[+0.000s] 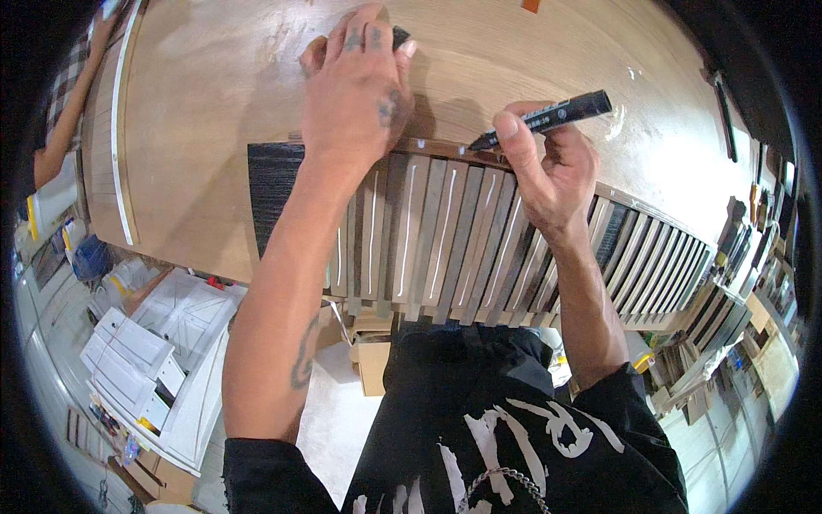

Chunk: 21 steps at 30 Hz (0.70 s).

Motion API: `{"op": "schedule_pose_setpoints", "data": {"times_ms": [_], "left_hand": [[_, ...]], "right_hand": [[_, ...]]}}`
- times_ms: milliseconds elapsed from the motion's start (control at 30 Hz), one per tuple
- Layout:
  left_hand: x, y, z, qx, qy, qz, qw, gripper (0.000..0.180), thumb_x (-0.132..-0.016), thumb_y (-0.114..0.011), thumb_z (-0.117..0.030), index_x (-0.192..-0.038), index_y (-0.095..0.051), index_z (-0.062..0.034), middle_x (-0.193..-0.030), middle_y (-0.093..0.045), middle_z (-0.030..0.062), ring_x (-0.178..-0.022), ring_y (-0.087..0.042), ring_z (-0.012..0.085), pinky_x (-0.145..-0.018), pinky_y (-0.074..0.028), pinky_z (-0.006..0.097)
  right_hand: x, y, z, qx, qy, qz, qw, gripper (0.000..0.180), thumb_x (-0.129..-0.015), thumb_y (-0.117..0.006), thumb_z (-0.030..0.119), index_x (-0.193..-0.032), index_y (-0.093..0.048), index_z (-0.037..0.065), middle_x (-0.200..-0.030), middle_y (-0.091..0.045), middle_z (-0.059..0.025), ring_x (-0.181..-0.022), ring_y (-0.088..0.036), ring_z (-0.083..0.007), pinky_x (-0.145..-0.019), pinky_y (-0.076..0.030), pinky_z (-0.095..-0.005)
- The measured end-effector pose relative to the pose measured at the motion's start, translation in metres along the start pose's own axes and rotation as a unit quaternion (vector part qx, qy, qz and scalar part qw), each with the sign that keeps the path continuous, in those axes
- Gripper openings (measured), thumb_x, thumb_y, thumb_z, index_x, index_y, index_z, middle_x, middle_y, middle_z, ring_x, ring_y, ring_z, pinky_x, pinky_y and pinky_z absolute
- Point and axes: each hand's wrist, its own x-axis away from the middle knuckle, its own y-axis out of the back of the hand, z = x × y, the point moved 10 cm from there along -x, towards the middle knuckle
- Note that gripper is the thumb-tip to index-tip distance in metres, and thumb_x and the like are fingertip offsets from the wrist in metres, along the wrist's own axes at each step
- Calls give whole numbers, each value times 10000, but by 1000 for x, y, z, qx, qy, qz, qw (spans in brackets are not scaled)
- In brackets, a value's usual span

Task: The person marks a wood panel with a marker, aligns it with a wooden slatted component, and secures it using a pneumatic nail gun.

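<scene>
Pinching a black marker (569, 114) near slats (444, 240) with your right hand (558, 176), you curl your left hand (355, 98) around a dark piece (400, 37).

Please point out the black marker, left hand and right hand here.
Black marker (550, 118): head view, on its barrel.
Left hand (355, 96): head view, back of the hand.
Right hand (555, 178): head view, near the thumb's base.

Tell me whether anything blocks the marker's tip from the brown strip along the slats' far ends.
Nothing visible does. The right hand holds the black marker with its tip at the brown strip; whether they touch is unclear. The left hand is farther left.
</scene>
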Motion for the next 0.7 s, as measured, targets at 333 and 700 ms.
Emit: {"op": "schedule_pose_setpoints", "data": {"times_ms": [333,700], "left_hand": [[1,-5,3,9,24,34,999,367,-1002,-413,-289,-1191,-510,11,-1319,-507,148,-1212,-482,333,-1011,-343,478],[-3,-2,6,35,42,57,997,453,-929,-460,-223,-1274,-444,69,-1338,-460,210,-1277,-413,323,-1066,-303,453]], "right_hand": [[1,-16,-10,29,-11,82,996,461,-871,-644,487,-880,-691,28,-743,-691,-112,-706,-678,-197,-641,-551,-384],[0,-17,-5,40,24,79,996,444,-879,-646,468,-878,-692,26,-721,-687,-92,-692,-672,-180,-623,-544,-367]]}}
